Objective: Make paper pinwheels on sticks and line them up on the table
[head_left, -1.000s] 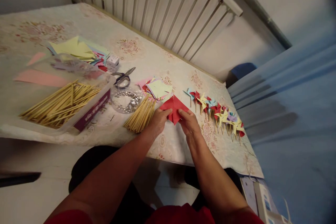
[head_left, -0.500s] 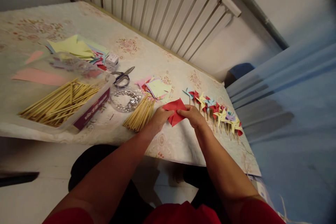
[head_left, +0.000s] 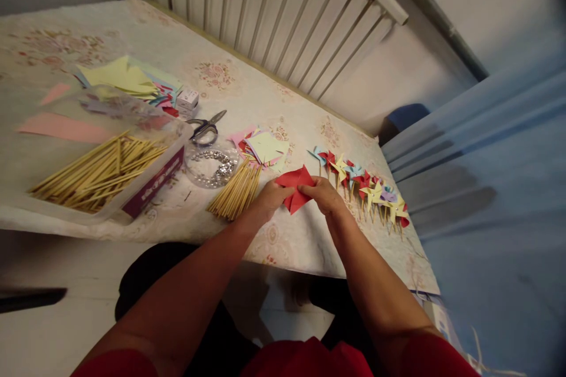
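Note:
A red paper square point(head_left: 297, 200) with cut corners is held between my two hands, above the table's front part. My left hand point(head_left: 273, 195) pinches its left side, thumb on top. From the right, my right hand point(head_left: 325, 193) grips it the same way, its thumb near the paper's middle. The fingers beneath the paper are hidden. Just left of my left hand lies a bundle of thin wooden sticks point(head_left: 236, 188), with a stack of cut paper squares point(head_left: 265, 148) behind it. Finished paper pinwheels point(head_left: 372, 193) on sticks lie in a row to the right.
A clear plastic box point(head_left: 104, 212) of wooden sticks stands at the left. Beside it are a round dish of metal fasteners point(head_left: 211, 168), scissors point(head_left: 207, 128), a small white box point(head_left: 188, 100) and coloured paper sheets point(head_left: 117, 78). A blue curtain point(head_left: 495, 188) hangs at the right.
Both hands keep hold of the red paper in nearly the same place. The paper has tilted slightly, and the whole view has shifted a little.

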Motion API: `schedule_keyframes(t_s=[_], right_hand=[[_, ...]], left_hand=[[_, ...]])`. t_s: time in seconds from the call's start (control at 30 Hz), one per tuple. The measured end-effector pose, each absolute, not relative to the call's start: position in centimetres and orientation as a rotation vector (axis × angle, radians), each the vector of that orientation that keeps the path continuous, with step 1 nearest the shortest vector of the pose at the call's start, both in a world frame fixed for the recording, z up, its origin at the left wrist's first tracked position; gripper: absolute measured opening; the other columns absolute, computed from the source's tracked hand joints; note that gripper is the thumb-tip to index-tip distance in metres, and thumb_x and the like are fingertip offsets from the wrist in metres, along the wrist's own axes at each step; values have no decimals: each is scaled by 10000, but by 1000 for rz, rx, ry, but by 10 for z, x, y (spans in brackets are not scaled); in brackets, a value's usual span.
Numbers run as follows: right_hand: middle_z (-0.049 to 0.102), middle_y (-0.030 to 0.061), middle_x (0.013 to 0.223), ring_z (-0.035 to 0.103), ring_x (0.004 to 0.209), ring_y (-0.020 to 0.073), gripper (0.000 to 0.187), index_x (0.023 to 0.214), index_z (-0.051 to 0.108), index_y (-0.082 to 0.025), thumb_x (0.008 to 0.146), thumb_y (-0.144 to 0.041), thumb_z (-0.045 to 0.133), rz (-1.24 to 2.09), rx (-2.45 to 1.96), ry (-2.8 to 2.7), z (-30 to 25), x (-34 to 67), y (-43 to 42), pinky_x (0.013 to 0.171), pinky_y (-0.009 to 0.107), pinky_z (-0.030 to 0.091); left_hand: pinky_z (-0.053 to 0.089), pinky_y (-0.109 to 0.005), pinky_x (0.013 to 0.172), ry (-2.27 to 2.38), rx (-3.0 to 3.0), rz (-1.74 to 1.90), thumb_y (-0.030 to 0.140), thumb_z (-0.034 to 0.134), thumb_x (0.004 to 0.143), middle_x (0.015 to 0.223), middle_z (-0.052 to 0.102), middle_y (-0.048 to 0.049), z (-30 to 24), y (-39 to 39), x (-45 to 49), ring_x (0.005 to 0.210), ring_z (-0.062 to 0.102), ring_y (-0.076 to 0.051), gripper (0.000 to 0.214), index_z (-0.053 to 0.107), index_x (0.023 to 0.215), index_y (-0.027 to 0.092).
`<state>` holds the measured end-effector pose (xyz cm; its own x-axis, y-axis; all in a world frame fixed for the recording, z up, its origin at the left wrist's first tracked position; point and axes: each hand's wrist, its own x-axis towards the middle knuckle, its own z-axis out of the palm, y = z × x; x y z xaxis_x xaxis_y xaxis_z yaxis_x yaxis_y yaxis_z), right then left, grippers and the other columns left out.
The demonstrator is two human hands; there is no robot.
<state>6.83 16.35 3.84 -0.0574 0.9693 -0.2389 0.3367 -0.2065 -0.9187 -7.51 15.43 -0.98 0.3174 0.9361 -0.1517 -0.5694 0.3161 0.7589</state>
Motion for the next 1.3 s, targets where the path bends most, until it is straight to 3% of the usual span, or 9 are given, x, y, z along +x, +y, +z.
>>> schedule_keyframes(t_s=[0.17,0.37,0.47,0.7,0.9,1.13,1.3], right_hand=[[676,24,648,600,612,171,296,697,668,-165,580,-418,767,1140,-1583,-1347,43,67,159,602,299,485],[644,13,773,574,676,150,279,933,665,-172,734,-365,641,412,-1564,-1240,30,79,132,666,308,490],[628,4,774,567,671,149,262,1015,666,-201,794,-316,585,334,-1498,-1435,18,79,110,701,318,496],[661,42,875,598,772,179,257,1065,692,-256,849,-266,554,336,-1464,-1781,8,66,95,752,334,500],[682,31,918,596,620,139,175,947,703,-244,836,-325,593,546,-1461,-1605,6,55,106,653,307,511],[617,-33,652,550,463,112,193,799,648,-211,775,-401,637,772,-1528,-1273,9,41,110,470,248,435],[596,-41,577,529,422,105,230,714,604,-203,751,-426,644,841,-1545,-1162,13,34,114,421,233,391]], left_hand=[[410,-235,566,627,619,1113,251,726,554,585,628,-7,-9,155,-77,564,545,-115,162,660,647,135],[437,-248,623,596,547,1194,277,772,546,609,644,-13,-12,159,-77,596,561,-120,198,679,633,125],[427,-239,611,576,502,1218,263,778,544,610,636,-1,-17,161,-75,577,540,-101,190,657,606,130],[410,-247,583,533,481,1175,253,763,560,549,570,17,-20,160,-75,536,499,-89,208,593,545,135],[370,-241,556,540,548,1174,261,725,581,502,515,30,-17,160,-76,509,449,-77,235,539,501,142],[349,-236,534,629,616,1154,275,698,588,513,532,19,-15,158,-76,513,453,-86,192,576,543,135],[358,-237,532,633,645,1154,275,682,601,509,526,23,-12,156,-77,504,454,-86,194,559,532,142]])
